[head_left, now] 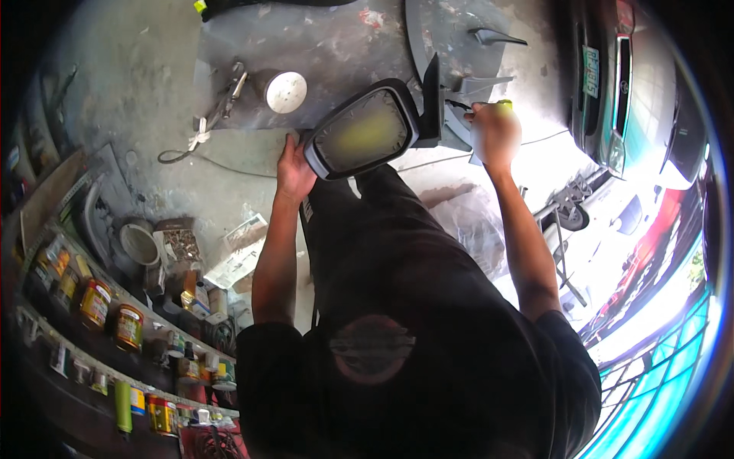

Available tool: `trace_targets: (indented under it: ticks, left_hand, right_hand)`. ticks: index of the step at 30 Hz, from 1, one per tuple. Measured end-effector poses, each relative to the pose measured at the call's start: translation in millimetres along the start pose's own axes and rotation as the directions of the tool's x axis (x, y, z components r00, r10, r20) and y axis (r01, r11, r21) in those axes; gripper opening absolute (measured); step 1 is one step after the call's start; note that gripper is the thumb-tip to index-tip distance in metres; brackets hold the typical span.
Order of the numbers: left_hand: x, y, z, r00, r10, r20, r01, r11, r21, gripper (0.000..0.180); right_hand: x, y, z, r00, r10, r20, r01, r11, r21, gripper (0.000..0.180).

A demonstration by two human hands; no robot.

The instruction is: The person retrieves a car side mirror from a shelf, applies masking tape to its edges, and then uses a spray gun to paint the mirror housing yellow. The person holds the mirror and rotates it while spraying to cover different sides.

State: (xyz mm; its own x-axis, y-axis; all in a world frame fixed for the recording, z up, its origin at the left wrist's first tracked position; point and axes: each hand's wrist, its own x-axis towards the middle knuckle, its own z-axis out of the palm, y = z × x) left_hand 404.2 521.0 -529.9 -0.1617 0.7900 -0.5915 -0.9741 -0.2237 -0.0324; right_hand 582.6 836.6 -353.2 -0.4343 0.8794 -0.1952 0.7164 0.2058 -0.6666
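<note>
Above the person's dark trousers, a car side mirror (375, 130) is held up over the concrete floor (138, 69), its glass face turned toward the camera and tinted a dull yellow. The left hand (294, 164) grips the mirror's black housing at its lower left edge, fingers curled round the rim and closed on it. The right hand (495, 131) is closed at the mirror's right, by the black mounting bracket where thin wires show; it pinches something small and yellow-green (overexposed, so what it is cannot be told). That hand lies in bright sunlight and its fingers are hard to separate.

Left of the mirror and a little higher, a round white disc (286, 92) lies on a grey sheet spread on the floor, with a pair of pliers-like tools (222, 103) just beside it and a thin cord looping away from them. Beyond the mirror, above its right end, a grey car body panel (459, 38) lies on the floor. Far right of the mirror stands the front of a vehicle (612, 84) with its grille and lamp. Well below and left of the mirror, shelves (92, 321) carry rows of paint tins and jars, with a grey bucket (139, 243) near them.
</note>
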Motion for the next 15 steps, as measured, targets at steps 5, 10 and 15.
trace_targets:
  ticks: [5,10,15]
  left_hand:
    - [16.8,10.7,-3.7,0.999,-0.019,-0.034,0.019,1.000,-0.004,0.067]
    - [32.9,16.8,-10.3,0.995,0.005,-0.103,-0.009,0.999,-0.039,0.065]
    - [34.8,20.8,-11.8,0.997,-0.010,-0.083,0.009,1.000,-0.004,0.065]
  right_hand:
    - [11.2,6.2,15.1,0.998,0.066,0.018,-0.067,0.996,0.058,0.030]
    - [20.6,-0.2,27.4,0.997,0.079,0.017,-0.080,0.996,0.048,0.028]
    - [24.6,-1.9,34.9,0.999,0.030,0.017,-0.031,1.000,0.006,0.025]
